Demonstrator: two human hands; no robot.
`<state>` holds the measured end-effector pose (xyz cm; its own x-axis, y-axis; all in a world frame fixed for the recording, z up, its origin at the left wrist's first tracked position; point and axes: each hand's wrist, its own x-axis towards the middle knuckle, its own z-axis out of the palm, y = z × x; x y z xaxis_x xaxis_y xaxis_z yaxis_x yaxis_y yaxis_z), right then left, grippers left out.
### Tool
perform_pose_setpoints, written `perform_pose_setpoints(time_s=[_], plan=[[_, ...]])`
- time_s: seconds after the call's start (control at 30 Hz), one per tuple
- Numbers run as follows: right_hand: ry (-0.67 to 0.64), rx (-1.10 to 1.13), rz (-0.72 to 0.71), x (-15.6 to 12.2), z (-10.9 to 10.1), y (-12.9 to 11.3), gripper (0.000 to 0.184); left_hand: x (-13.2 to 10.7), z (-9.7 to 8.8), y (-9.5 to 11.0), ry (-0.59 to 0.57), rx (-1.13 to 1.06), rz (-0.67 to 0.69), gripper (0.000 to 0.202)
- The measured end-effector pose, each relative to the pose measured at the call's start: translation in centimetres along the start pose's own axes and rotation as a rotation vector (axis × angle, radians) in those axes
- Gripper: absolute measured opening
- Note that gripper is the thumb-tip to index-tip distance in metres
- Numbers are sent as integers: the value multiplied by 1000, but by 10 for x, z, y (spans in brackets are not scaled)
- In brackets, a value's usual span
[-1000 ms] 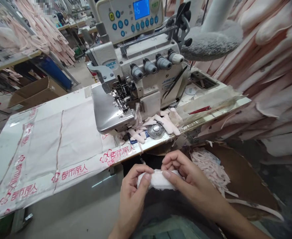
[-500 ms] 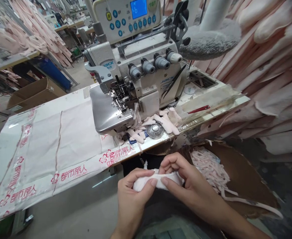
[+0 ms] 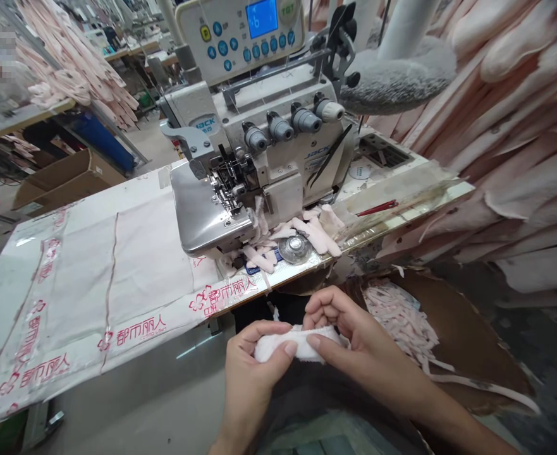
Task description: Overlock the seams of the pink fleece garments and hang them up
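A small white fluffy piece of fabric (image 3: pixel 301 346), rolled or folded over, is stretched between my two hands below the table's front edge. My left hand (image 3: pixel 255 357) pinches its left end, thumb on the near face. At the other end my right hand (image 3: pixel 342 335) grips it with the thumb in front and the fingers curled behind the upper edge. Both thumbs lie close together near its middle. Beyond my hands stands a sewing machine (image 3: pixel 278 148) with a shiny metal plate (image 3: pixel 207 212) on its left.
Pale pink scraps (image 3: pixel 306 234) and a round clear dish (image 3: pixel 296 248) lie before the machine. Red tweezers (image 3: pixel 377 208) rest at the right. Below, a cardboard box (image 3: pixel 468 328) holds fabric strips (image 3: pixel 399 313). Pink cloth pieces (image 3: pixel 520 126) hang at right. A table (image 3: pixel 83 278) spans the left.
My hands have barely moved and keep hold of the white fabric. Its near side shows slightly more between the thumbs. The view has shifted slightly.
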<state>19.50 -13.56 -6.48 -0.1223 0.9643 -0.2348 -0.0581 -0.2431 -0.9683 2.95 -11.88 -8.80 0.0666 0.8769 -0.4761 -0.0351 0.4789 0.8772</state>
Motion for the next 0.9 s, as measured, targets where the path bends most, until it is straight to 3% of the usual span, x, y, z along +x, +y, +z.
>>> perform_pose_setpoints(time_s=[0.13,0.4,0.6,0.9], plan=[[-17,41,11,3,1,3,21,1,1,-2,-5,-36,-28,26],[-11,40,-2,5,3,5,19,-4,3,9,58,184,228,9],[-16,-16,-32,3,4,0,19,-1,-1,3,18,107,214,14],[10,-11,10,2,2,-2,6,3,-5,-4,2,-17,58,21]])
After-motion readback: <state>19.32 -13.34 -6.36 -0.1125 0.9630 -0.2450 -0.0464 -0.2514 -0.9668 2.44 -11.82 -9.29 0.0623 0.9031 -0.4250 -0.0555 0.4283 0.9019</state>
